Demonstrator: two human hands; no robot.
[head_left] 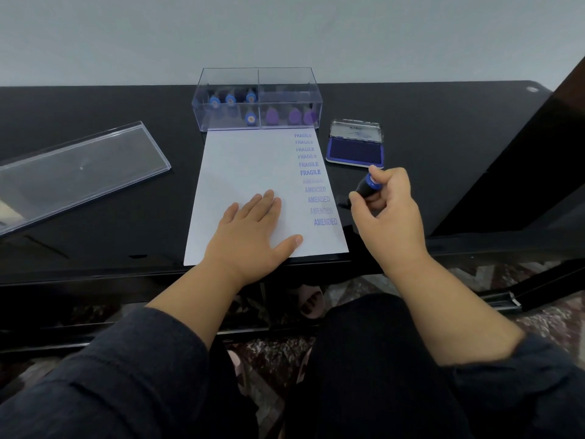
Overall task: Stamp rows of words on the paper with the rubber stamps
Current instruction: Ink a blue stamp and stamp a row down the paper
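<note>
One white paper (250,172) lies mid-frame on the black desk (95,115), with six FRAGILE and five AMENDED words down its right side. The left hand (253,231) lies flat on it, fingers straight. The right hand (387,204) curls around one blue stamp (367,186), just right of the paper. One ink pad (356,152) sits open above it. One clear box (257,99) at the top holds seven more stamps.

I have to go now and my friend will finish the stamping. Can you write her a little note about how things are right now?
Left hand lies flat on the paper, holding it still. Right hand grips a blue stamp beside the paper, just below the open ink pad.
Done: six FRAGILE, five AMENDED, down the right edge.
More stamps wait in the clear box.
Left: the remaining blank paper.
</note>
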